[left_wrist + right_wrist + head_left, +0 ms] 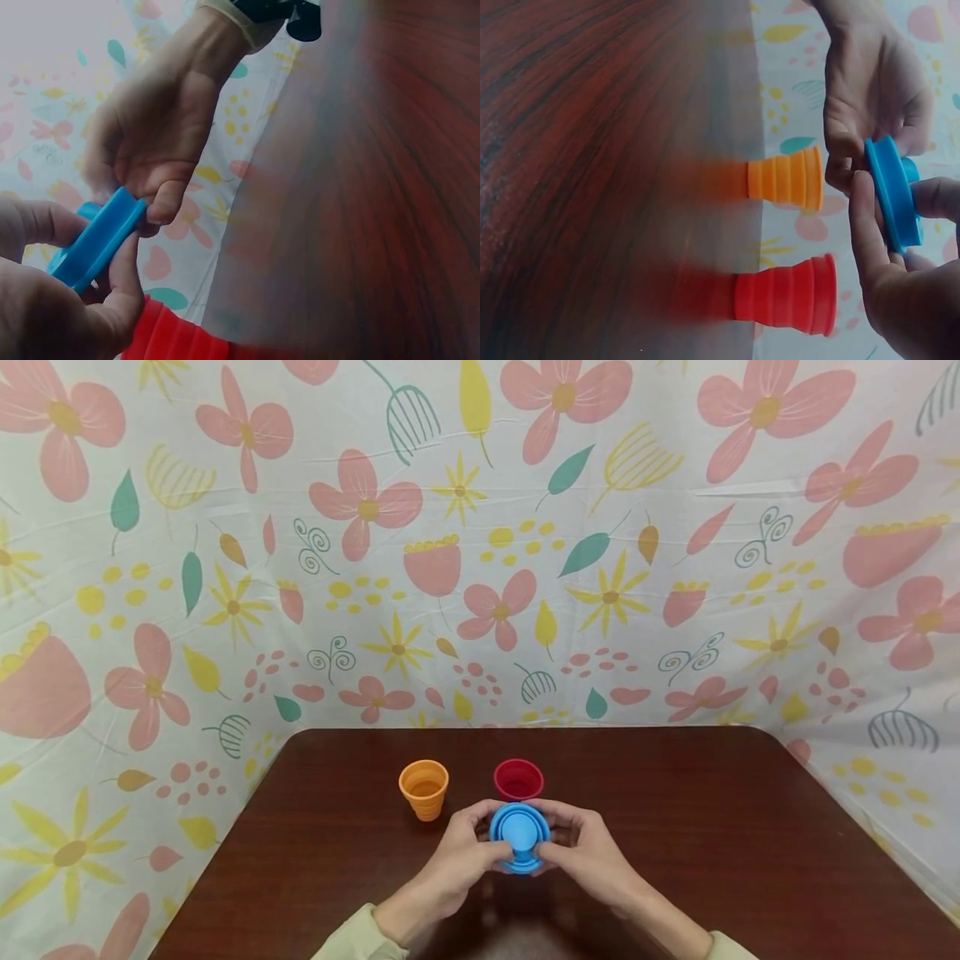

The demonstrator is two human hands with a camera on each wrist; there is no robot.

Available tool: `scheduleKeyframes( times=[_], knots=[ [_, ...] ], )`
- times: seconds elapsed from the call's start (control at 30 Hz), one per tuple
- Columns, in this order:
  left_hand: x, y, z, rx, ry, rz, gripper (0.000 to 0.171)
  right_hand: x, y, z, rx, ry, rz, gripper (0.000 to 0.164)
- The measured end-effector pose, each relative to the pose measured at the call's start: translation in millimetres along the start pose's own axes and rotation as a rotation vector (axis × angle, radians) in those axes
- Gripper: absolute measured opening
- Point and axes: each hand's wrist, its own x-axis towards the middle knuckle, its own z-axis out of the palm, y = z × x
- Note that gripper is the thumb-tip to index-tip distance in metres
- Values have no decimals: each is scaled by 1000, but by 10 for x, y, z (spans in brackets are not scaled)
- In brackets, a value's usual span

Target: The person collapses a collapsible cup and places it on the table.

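Both hands hold a blue collapsible cup (520, 828), folded flat into a disc of nested rings, above the front part of the table. My left hand (459, 860) pinches its left side, thumb on the face towards me and fingers behind. On the right side my right hand (594, 858) grips it in the same way. Seen edge-on in the right wrist view, the blue cup (889, 193) is thin, with a small part bulging from one face. Just beyond the hands stands a red cup (519, 779), its lower part partly hidden.
An orange ribbed cup (424, 792) stands upright, rim up, to the left of the red one. Both are drawn out to full height. The dark wooden table (675, 793) backs onto a flower-patterned cloth (465, 643), which also hangs at both sides.
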Motion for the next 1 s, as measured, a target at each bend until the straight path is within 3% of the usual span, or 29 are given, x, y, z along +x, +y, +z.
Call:
scheduleKeyframes(
  times=[0.23, 0.53, 0.73, 1.0],
  knots=[
    [-10, 23, -78, -75, -102, -22, 53, -19, -26, -98, 171, -137, 76, 61],
    [-32, 57, -166, -190, -237, -66, 52, -27, -70, -118, 149, -133, 106, 62],
    [-31, 60, -157, -162, -205, -56, 40, -30, -20, -131, 106, -132, 58, 62],
    [-18, 48, -144, -159, -186, -60, 37, -35, 49, -86, -71, -149, -108, 80]
  ],
)
